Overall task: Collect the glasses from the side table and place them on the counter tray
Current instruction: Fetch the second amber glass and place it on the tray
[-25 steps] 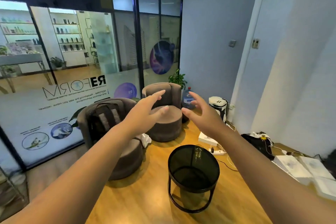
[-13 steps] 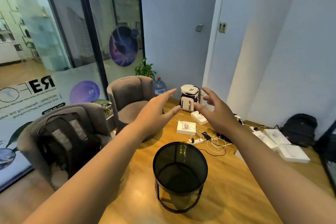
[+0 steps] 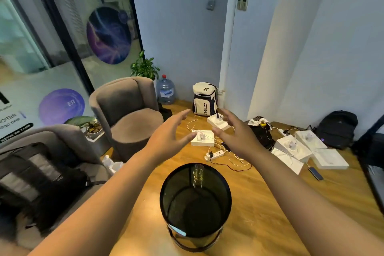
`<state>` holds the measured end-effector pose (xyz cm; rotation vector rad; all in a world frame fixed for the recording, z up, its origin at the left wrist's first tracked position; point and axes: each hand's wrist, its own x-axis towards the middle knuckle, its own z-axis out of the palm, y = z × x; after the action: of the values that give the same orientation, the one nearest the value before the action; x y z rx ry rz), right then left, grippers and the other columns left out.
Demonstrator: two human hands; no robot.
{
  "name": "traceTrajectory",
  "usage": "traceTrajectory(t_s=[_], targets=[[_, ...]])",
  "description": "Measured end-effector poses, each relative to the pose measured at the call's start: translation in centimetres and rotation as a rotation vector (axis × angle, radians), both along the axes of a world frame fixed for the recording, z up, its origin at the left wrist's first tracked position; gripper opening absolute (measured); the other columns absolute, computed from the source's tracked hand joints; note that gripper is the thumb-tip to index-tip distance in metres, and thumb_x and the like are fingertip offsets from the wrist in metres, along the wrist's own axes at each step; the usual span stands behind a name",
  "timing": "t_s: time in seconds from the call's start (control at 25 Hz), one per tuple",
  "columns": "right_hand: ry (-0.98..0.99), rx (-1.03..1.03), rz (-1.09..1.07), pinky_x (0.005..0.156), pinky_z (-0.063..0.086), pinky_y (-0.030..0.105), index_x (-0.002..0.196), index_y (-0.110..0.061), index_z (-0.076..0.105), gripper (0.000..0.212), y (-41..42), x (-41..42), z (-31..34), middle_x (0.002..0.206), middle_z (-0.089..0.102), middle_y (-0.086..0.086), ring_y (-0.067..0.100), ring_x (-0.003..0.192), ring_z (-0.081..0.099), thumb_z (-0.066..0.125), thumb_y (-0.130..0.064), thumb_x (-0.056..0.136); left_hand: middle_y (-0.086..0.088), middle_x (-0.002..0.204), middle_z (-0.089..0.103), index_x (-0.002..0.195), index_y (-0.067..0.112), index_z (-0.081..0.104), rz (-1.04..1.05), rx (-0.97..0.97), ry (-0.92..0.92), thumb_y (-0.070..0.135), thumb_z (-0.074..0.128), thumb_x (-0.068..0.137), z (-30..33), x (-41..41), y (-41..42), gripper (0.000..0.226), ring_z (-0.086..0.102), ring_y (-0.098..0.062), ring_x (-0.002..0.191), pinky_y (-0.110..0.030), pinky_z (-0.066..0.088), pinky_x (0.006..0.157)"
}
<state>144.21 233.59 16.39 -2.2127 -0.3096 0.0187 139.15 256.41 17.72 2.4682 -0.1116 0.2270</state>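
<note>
Both grips spread wide, left hand (image 3: 168,131) and right hand (image 3: 234,133) empty; glass (image 3: 197,174) stands upright.

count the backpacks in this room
3 in view: a black backpack on the near left armchair, a white Yonex backpack against the far wall, and a black backpack on the floor at right. Others may be hidden.

An office lounge or reception corner is indicated by a glass partition (image 3: 62,48) with printed branding, round upholstered armchairs (image 3: 126,114), and a water jug (image 3: 165,90) beside a potted plant (image 3: 144,67).
</note>
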Motion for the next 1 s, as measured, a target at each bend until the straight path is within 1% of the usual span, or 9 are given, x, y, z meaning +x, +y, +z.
traceTrajectory(t_s=[0.16,0.28,0.4,0.6,0.68,0.76,0.84,0.92,1.0], targets=[[0.02,-0.011,-0.001,0.108,0.048,0.05,0.16,-0.048,0.029,0.076,-0.2,5.3,-1.5,0.164,0.043,-0.005,0.025,0.148,0.044,0.065,-0.059,0.095,0.009,0.155,0.05,0.16,0.04,0.03,0.001,-0.016,0.034,0.05,0.07,0.094,-2.6,6.0,0.4,0.078,0.049,-0.012,0.14,-0.037,0.046,0.111],[0.058,-0.022,-0.013,0.109,0.047,0.048,0.16,-0.048,0.029,0.073,-0.3,8.1,-3.2,0.164,0.043,-0.003,0.027,0.148,0.043,0.065,-0.055,0.097,0.01,0.154,0.052,0.16,0.041,0.03,-0.03,-0.032,0.053,0.054,0.071,0.092,-4.8,9.9,0.6,0.08,0.05,-0.011,0.139,-0.036,0.046,0.11],[0.118,-0.021,-0.048,0.11,0.045,0.047,0.16,-0.049,0.028,0.074,0.0,10.8,-5.9,0.164,0.044,-0.003,0.026,0.149,0.042,0.066,-0.054,0.097,0.009,0.155,0.051,0.161,0.04,0.026,-0.072,-0.053,0.088,0.051,0.073,0.091,-7.7,13.9,0.6,0.085,0.049,-0.011,0.14,-0.033,0.044,0.109],[0.217,-0.015,-0.115,0.112,0.042,0.047,0.161,-0.047,0.029,0.073,2.3,15.7,-11.0,0.165,0.042,-0.005,0.023,0.151,0.039,0.063,-0.06,0.097,0.006,0.156,0.05,0.162,0.042,0.02,-0.101,-0.116,0.138,0.047,0.077,0.089,-14.4,20.8,1.3,0.092,0.05,-0.015,0.141,-0.035,0.045,0.107],[0.251,-0.016,-0.155,0.113,0.042,0.047,0.161,-0.046,0.03,0.073,3.5,17.7,-13.0,0.164,0.043,-0.005,0.021,0.15,0.04,0.063,-0.06,0.097,0.005,0.157,0.05,0.163,0.04,0.02,-0.145,-0.092,0.187,0.048,0.078,0.089,-17.2,23.8,2.0,0.094,0.049,-0.018,0.142,-0.034,0.045,0.107],[0.288,-0.008,-0.203,0.113,0.044,0.046,0.16,-0.046,0.032,0.073,4.6,19.6,-15.2,0.162,0.045,-0.005,0.019,0.149,0.042,0.064,-0.059,0.096,0.004,0.157,0.051,0.163,0.039,0.02,-0.187,-0.061,0.223,0.052,0.077,0.088,-19.9,26.7,3.0,0.095,0.049,-0.018,0.142,-0.03,0.042,0.105],[0.328,0.007,-0.242,0.113,0.045,0.045,0.16,-0.046,0.033,0.072,5.4,21.3,-17.5,0.161,0.047,-0.006,0.019,0.148,0.043,0.065,-0.058,0.096,0.005,0.156,0.051,0.162,0.041,0.02,-0.222,-0.045,0.249,0.056,0.076,0.087,-22.8,29.0,4.0,0.095,0.049,-0.018,0.142,-0.031,0.042,0.106],[0.373,0.034,-0.261,0.113,0.044,0.042,0.159,-0.046,0.034,0.071,6.1,22.5,-20.1,0.16,0.048,-0.007,0.017,0.148,0.042,0.066,-0.057,0.096,0.006,0.157,0.05,0.161,0.043,0.021,-0.255,-0.032,0.288,0.059,0.076,0.085,-26.0,30.6,4.8,0.095,0.049,-0.019,0.142,-0.035,0.045,0.108],[0.411,0.045,-0.269,0.109,0.042,0.037,0.159,-0.047,0.034,0.07,6.7,23.6,-23.4,0.159,0.048,-0.008,0.014,0.147,0.042,0.066,-0.055,0.097,0.006,0.157,0.049,0.161,0.043,0.022,-0.276,-0.01,0.331,0.06,0.078,0.083,-30.0,31.9,5.5,0.097,0.048,-0.02,0.142,-0.034,0.045,0.107]])
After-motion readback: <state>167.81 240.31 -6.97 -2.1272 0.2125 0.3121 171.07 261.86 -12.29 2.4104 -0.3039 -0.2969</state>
